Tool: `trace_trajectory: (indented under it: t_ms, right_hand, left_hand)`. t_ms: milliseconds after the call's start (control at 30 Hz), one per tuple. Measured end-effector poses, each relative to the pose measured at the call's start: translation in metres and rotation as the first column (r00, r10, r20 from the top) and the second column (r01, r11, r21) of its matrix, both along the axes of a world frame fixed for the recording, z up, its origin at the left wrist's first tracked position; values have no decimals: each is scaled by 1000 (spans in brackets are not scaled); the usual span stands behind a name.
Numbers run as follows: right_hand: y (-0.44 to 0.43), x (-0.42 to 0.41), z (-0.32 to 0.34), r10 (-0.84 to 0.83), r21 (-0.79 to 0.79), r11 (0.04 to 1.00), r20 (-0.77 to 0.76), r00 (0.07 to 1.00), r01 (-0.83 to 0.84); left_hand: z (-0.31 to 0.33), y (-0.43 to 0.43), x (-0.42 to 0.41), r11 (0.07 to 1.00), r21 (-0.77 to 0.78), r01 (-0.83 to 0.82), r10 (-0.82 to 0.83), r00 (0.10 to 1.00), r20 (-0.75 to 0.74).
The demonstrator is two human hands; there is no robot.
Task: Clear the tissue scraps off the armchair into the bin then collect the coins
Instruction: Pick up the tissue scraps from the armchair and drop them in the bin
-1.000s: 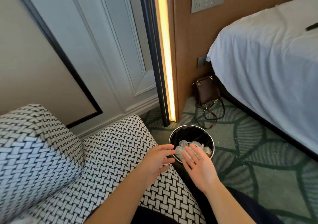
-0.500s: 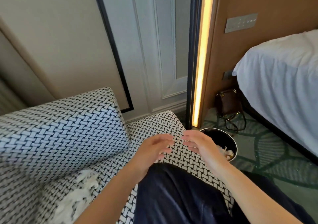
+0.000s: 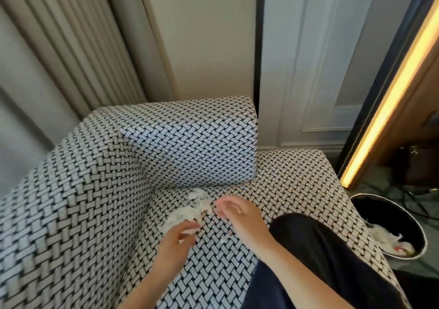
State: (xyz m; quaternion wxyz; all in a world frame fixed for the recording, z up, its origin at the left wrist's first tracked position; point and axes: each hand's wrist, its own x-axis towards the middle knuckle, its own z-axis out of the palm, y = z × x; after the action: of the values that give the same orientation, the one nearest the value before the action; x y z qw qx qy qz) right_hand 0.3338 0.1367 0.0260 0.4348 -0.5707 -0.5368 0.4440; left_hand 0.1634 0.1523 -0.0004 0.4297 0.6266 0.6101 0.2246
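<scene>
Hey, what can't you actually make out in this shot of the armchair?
Coins: none show in the head view; possibly under the tissue scraps.
Left hand: head view, motion blur hides whether it grips them.
Bin: head view, armchair seat hides its near side.

Tissue scraps [image 3: 190, 210] on armchair [image 3: 285, 180] seat

left grip [image 3: 177, 239]: fingers loosely bent, palm down | right grip [image 3: 237, 211]: fingers spread, relaxed
</scene>
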Motion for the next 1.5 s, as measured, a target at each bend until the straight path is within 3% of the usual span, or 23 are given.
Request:
trace_trajectory:
  t_ms: [100,233,500,633,767,900,1067,1233,1367,1433,1500]
  right_hand:
    - [0,-22,-23,27,-65,998,-7,1000,-27]
    - [-6,-26,-48,42,-171,984,-57,997,-51]
    - [1,-24,-59,111,-330,935,-80,991,-132]
    - [0,-26,-62,128,-391,907,-98,987,-157]
    - [0,-25,-64,83,-426,894,-146,986,-138]
    - [-1,-26,-60,35,-418,903,-155,987,-97]
    - [-4,-25,-60,25,-379,920,-199,980,-101]
    - [-8,-23,-57,82,-358,918,-250,965,-170]
    - [-9,-22,-61,24,-374,920,-255,967,-121]
    - [-10,-20,-62,-20,-357,931,-273,962,-82]
    - [-9,-18,-61,-98,-339,941,-275,957,-1]
  left_hand:
    - [-21,-6,-25,986,9,-169,169,984,-58]
    - [-41,-8,-34,970,-5,-244,241,959,-148]
    - [-45,32,-18,929,-105,-356,354,934,-44]
    - [-62,36,-15,914,-27,-406,400,909,-119]
    - [-65,16,-9,885,57,-461,461,887,28]
    - [-64,-16,1,907,157,-391,385,920,70]
    - [-56,-53,12,938,129,-321,310,946,95]
    - [-50,-73,22,941,323,-97,113,993,-29]
    - [-58,-77,20,931,355,90,-51,991,-120]
    - [-59,-77,17,926,361,106,-85,994,-75]
    - [-58,-75,14,934,356,18,-34,999,38]
